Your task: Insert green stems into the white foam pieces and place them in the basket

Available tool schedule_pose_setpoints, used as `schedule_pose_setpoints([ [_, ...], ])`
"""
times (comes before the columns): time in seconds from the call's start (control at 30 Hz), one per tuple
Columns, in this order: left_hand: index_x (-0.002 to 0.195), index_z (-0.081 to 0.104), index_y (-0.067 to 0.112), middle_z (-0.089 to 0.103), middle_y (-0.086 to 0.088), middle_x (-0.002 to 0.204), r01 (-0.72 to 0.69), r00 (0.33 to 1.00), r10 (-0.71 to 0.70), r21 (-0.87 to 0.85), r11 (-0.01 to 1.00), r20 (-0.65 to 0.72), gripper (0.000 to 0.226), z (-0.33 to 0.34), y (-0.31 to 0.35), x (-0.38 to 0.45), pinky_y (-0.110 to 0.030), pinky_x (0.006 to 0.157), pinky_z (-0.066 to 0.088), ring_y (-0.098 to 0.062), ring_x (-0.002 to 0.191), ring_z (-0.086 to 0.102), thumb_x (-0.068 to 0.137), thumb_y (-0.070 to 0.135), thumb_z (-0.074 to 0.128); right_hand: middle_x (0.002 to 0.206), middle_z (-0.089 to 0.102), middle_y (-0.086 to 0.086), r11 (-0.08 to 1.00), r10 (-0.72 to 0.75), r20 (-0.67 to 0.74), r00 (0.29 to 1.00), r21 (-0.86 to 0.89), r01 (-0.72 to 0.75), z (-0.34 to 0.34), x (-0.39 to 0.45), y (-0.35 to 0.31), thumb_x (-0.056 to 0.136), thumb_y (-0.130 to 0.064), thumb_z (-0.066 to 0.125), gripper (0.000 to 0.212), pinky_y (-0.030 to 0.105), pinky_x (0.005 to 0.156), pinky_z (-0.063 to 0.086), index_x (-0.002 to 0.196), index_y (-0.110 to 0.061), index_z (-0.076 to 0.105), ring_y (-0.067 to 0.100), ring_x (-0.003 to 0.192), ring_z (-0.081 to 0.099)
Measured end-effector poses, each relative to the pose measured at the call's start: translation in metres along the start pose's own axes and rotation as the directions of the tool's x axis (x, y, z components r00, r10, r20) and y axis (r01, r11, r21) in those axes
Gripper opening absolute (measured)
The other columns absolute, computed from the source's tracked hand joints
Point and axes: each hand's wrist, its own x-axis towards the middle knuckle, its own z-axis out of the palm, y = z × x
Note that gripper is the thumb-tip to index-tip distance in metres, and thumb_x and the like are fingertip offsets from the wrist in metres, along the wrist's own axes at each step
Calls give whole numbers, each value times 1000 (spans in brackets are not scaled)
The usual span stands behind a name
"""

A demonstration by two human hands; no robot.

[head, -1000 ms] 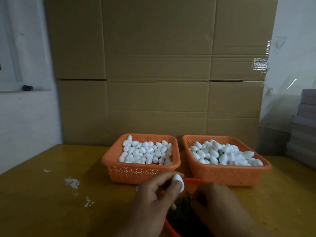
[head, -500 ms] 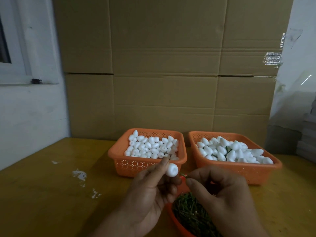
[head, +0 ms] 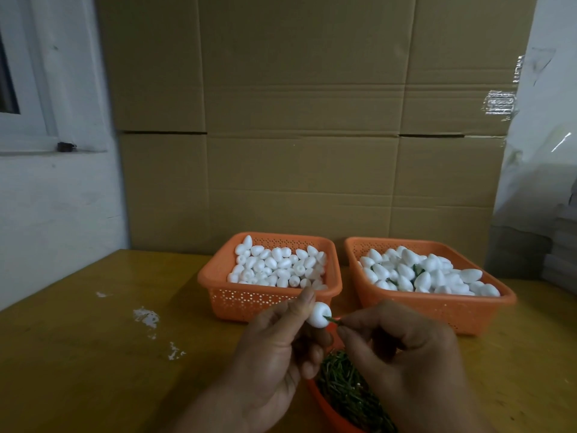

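At lower centre, the left hand (head: 274, 348) pinches a foam piece (head: 318, 314) while the right hand (head: 402, 348) pinches a green stem (head: 333, 320) lying sideways, tip meeting the foam's right face.

The scene is dimly and evenly lit, with a yellowish cast over the table (head: 78, 354) and the cardboard (head: 296, 120); soft shadows are cast beside the baskets (head: 268, 298), and no light source is seen. Small glints are caught on the tape (head: 499, 101) and the plastic sheet (head: 562, 142) at the right. Straight edges are bowed near the borders by the wide lens, and the hands (head: 274, 354) at the bottom are rendered slightly soft.
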Motion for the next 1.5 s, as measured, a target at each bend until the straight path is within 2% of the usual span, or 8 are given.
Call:
schedule_pose_setpoints([
  [0.27,75,72,14,58,-10,63,-82,997,81,94,992,14,29,3,-3,0,-20,37,34,-15,47,48,71,43,72,64,60,-17,986,-86,9,996,-140,87,-1,1,-2,68,-17,79,8,10,53,44,73,-23,77,-1,58,57],
  [0.4,76,69,10,58,-11,62,-141,990,142,123,982,3,33,4,-5,0,-20,37,33,-17,46,47,68,42,74,65,61,-20,988,-60,26,998,-138,63,-1,0,-1,67,-18,80,9,5,55,40,73,-25,77,-4,57,55],
  [0.67,78,72,8,61,-12,65,-280,957,289,221,934,-7,38,5,-8,-1,-23,42,37,-17,50,51,67,44,73,63,64,-19,995,45,51,998,-91,-40,-1,-2,-2,69,-23,79,9,8,48,42,74,-30,76,0,55,61],
  [0.9,92,78,6,61,-10,67,-232,972,226,98,968,69,30,3,-4,-1,-21,44,39,-13,53,53,69,25,78,63,69,-15,977,209,61,976,24,-210,1,-4,-1,72,-22,83,16,12,46,44,77,-36,76,8,52,64],
  [1.1,86,78,9,57,-6,65,-213,973,203,94,972,107,26,2,-5,-1,-20,44,38,-11,53,50,72,29,75,63,71,-14,961,248,82,965,102,-256,4,-4,-4,76,-20,82,24,16,46,49,82,-43,75,6,52,65],
  [1.2,87,78,12,56,-5,64,-257,964,239,170,952,116,29,0,-6,0,-21,45,38,-11,53,49,76,38,81,60,70,-11,957,260,91,961,107,-269,4,-5,-6,78,-24,80,20,14,43,45,80,-43,74,7,47,61],
  [1.33,90,75,21,55,-1,63,-335,942,305,326,884,139,34,-2,-7,0,-23,48,39,-11,56,50,76,52,74,57,68,-6,951,269,95,958,131,-280,6,-7,-6,79,-21,80,17,13,42,40,76,-38,75,6,42,56],
  [1.5,92,71,35,64,16,65,-429,903,389,459,778,183,23,-1,-9,-2,-11,55,45,5,62,59,82,53,60,58,69,-7,937,295,100,950,164,-308,8,-8,-8,79,-19,81,16,12,45,42,75,-34,76,4,45,59],
])
